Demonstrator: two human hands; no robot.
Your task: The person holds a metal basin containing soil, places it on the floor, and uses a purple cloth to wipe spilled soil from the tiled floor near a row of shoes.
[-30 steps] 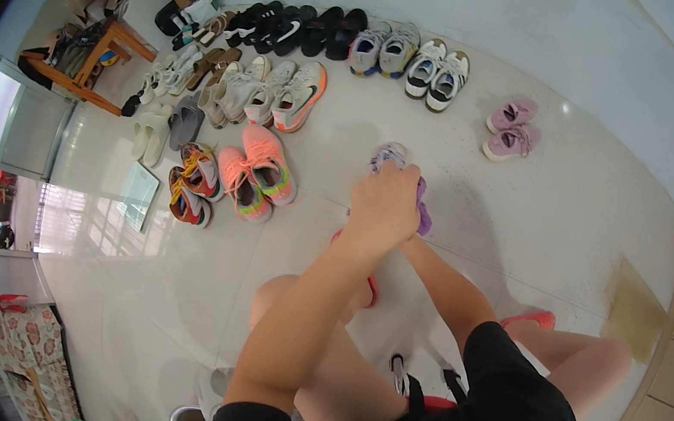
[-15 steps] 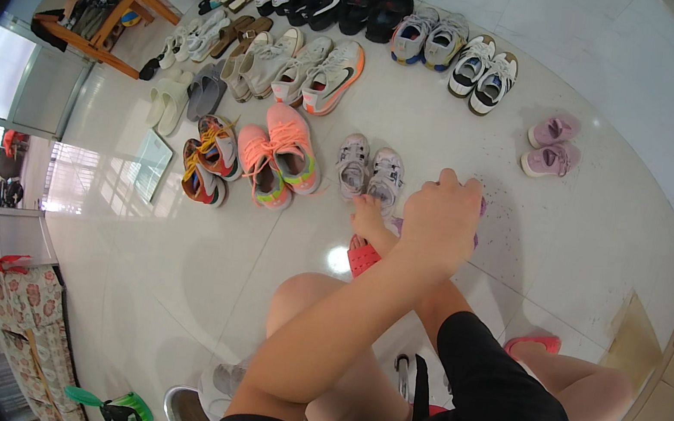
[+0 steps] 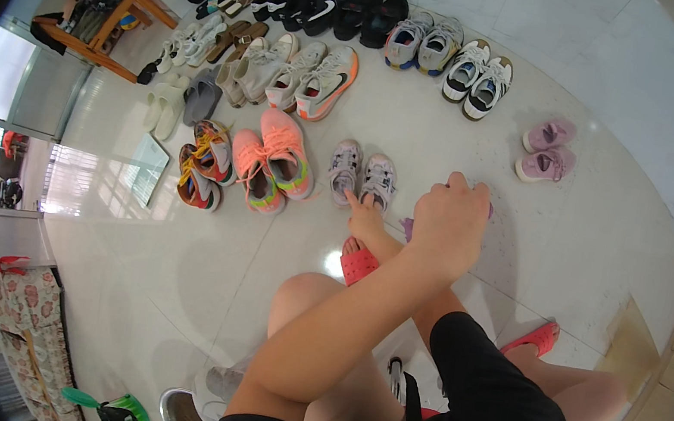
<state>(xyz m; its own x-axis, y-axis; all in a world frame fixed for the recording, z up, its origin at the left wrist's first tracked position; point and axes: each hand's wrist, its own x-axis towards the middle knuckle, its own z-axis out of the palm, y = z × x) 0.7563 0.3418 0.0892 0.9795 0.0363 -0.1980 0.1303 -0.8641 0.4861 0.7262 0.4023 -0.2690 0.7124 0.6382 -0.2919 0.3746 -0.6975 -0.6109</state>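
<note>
My arms cross. My left hand [image 3: 449,227], on the right side, is closed with the back of the hand up; what it holds, if anything, is hidden. A purple thing [image 3: 406,230] shows on the floor beside it, partly covered, its kind unclear. My right hand [image 3: 366,219] reaches out under the left arm, fingers apart, at the heel ends of a pair of small pale sneakers [image 3: 344,172]. One finger meets the left sneaker's heel in the picture; I cannot tell whether it presses on it. Both sneakers stand side by side, toes pointing away.
Pink running shoes [image 3: 274,162] and multicoloured sneakers [image 3: 206,165] stand to the left. Small mauve shoes [image 3: 548,151] lie at the right. Rows of shoes and black sandals [image 3: 383,21] line the wall. My feet wear red clogs [image 3: 358,264]. A glass-like panel [image 3: 149,169] lies left.
My right hand's fingers have spread and shifted left toward the left small sneaker. The left hand stays closed, moving slightly. The view has shifted a little.
</note>
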